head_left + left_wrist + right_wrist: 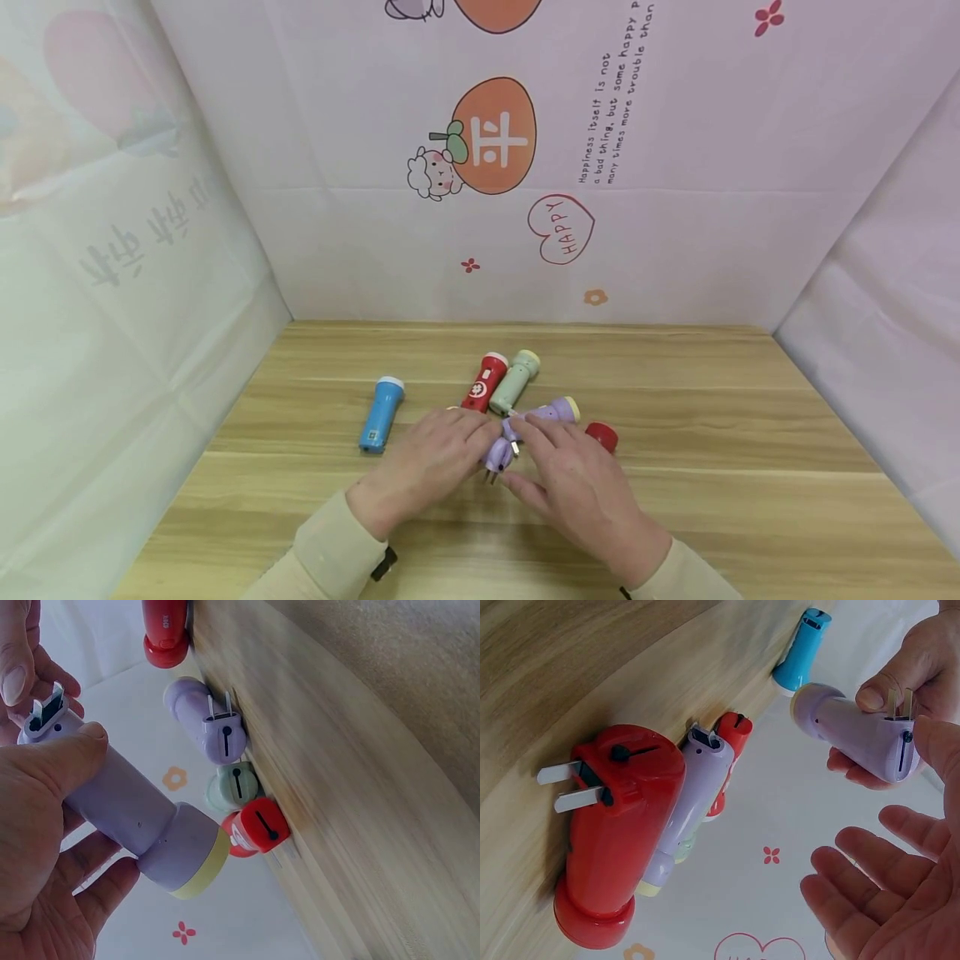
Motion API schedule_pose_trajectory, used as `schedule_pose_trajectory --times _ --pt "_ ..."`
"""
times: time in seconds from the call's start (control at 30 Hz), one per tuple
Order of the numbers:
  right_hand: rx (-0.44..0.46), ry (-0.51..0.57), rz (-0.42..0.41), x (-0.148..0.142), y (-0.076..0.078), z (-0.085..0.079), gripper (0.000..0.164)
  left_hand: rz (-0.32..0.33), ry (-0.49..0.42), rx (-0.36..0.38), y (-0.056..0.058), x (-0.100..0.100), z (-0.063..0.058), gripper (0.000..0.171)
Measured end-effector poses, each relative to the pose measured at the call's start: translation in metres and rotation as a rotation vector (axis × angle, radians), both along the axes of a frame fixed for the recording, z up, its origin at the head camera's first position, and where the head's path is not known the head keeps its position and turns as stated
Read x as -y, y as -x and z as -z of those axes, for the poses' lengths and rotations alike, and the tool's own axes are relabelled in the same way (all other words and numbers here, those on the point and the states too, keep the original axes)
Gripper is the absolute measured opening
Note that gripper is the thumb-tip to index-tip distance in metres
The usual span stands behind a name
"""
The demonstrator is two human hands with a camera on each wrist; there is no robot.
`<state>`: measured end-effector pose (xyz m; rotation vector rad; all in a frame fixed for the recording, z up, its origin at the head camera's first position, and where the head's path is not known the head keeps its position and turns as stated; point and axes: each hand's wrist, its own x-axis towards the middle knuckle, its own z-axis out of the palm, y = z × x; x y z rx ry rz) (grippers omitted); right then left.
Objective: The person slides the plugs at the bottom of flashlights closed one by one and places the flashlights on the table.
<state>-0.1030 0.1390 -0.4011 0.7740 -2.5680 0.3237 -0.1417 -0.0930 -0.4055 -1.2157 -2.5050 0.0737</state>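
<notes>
My left hand [435, 458] grips a purple flashlight [135, 799] with a pale yellow lens rim. Two flat plug prongs [900, 703] stick out near its tail end, beside a black slider [907, 737]. My right hand [581, 492] is held open by that tail, fingers spread and slightly bent. Its thumb lies close to the slider end; whether it touches, I cannot tell. Below the right hand lies a plain red flashlight [615, 825], prongs out. Next to it is a second purple flashlight [694, 780], also with prongs out.
Behind the hands lie a red flashlight with a white cross [480, 389] and a pale green flashlight [515, 383], side by side. A blue flashlight [381, 415] lies left of them. Printed cloth walls [360, 250] border the wooden table [750, 467] at the back and sides.
</notes>
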Motion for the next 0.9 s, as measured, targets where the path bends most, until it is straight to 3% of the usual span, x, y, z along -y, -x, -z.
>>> schedule_pose_trajectory --times 0.43,0.9 --pt "-0.120 0.047 -0.067 0.0038 0.0005 0.0035 0.052 0.008 -0.005 -0.017 -0.0019 -0.0004 -0.0008 0.037" --pt "-0.143 0.072 -0.098 0.0034 -0.0007 0.0055 0.049 0.023 -0.013 -0.028 -0.0012 -0.0010 0.0011 0.042"
